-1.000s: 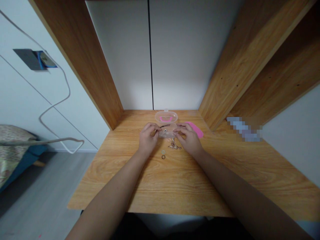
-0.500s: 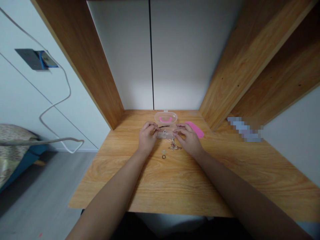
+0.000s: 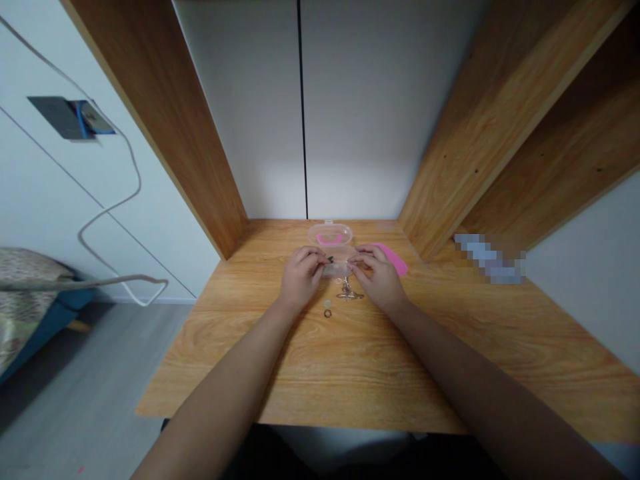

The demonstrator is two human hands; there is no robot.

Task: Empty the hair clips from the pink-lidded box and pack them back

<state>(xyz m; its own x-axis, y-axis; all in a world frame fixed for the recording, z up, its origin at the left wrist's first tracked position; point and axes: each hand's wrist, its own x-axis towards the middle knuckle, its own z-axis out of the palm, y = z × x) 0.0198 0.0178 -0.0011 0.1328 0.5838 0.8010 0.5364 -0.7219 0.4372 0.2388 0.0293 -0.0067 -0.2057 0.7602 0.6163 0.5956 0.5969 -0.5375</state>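
Observation:
A clear plastic box [image 3: 341, 270] stands on the table, its hinged lid [image 3: 311, 235] open toward the wall and a pink handle [image 3: 330, 241] showing there. My left hand [image 3: 300, 277] is over the box's left end, fingers pinched on a small dark, thin piece like a hairpin [image 3: 331, 259]. At the right end, my right hand [image 3: 379, 277] has thumb and fingers closed at the box's rim. Just in front lies a shiny metal hair claw [image 3: 349, 294], its exact shape hard to make out. Nearer me are a small black ring [image 3: 327, 313] and a pale ring [image 3: 327, 304].
A flat pink oblong piece [image 3: 393, 259] lies right of the box, partly behind my right hand. The wooden table [image 3: 360, 373] is bounded by a left panel [image 3: 200, 167], a right panel [image 3: 440, 200] and the white back wall [image 3: 360, 133]. A blurred-out object [image 3: 487, 259] lies farther right.
My left hand has moved slightly right and inward over the box. The dark thin piece, earlier stretched out sideways, now shows shorter by the left fingertips. My right hand stays nearly in place.

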